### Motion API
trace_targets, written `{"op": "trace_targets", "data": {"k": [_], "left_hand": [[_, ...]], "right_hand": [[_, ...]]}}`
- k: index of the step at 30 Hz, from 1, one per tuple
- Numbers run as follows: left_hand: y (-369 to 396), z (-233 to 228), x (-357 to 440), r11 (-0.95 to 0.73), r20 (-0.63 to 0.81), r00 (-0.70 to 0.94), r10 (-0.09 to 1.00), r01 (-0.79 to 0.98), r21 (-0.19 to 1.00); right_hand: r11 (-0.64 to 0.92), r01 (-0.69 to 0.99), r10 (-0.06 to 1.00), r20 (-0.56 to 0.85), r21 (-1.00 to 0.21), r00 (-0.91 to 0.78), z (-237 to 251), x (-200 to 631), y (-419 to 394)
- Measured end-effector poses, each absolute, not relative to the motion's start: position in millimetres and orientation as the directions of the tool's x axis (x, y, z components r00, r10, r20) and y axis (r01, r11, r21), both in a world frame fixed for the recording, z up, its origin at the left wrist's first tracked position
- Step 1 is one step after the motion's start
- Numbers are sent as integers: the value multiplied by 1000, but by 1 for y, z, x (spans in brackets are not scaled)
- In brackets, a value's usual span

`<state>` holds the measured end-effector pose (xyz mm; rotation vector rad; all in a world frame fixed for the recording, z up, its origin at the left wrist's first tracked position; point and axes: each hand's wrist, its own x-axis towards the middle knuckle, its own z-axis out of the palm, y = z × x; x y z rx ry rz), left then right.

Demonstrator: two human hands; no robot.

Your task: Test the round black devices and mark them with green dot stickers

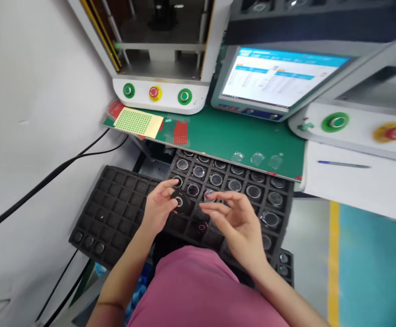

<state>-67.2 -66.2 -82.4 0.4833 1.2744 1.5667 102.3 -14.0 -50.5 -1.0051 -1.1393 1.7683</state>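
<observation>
2 black foam trays with square pockets lie below the person's hands. On the left, the mostly unfilled black foam tray (116, 206) shows only 3 small round parts along its near edge, and its lower corner runs out of sight behind the person's left forearm. Behind it, at the far left of the green tabletop (225, 136), a yellow sheet of green dot stickers (138, 122) lies flat, partly covering red sticker sheets.

The left hand (159, 206) has its grip closed on a small round black part with a pale ring at its centre (180, 202), pinched between thumb and fingertips just above the seam between the 2 trays; the underside of the part is hidden by the fingers. Just right of it, the right hand (237, 220) hovers with its fingers loosely spread and its grip released, near the part; whether a fingertip touches it cannot be told.

Under the right hand, the filled black foam tray of round lens-like parts (279, 200) is partly covered by the palm and wrist, and its near rows disappear behind the pink shirt (205, 290). Its far edge slips under the tabletop's lip.

On the tabletop, 3 clear film scraps (257, 158) are faint and hard to read. Farther right, a blue pen (344, 164) lies on white paper (354, 181), and the monitor's (279, 77) text is too blurred to make out.
</observation>
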Motion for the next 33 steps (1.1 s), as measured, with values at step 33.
{"op": "trace_targets", "data": {"k": [33], "left_hand": [[-41, -49, -16, -481, 524, -110, 844, 273, 833]], "right_hand": [[-524, -496, 849, -475, -692, -232, -27, 132, 8]]}}
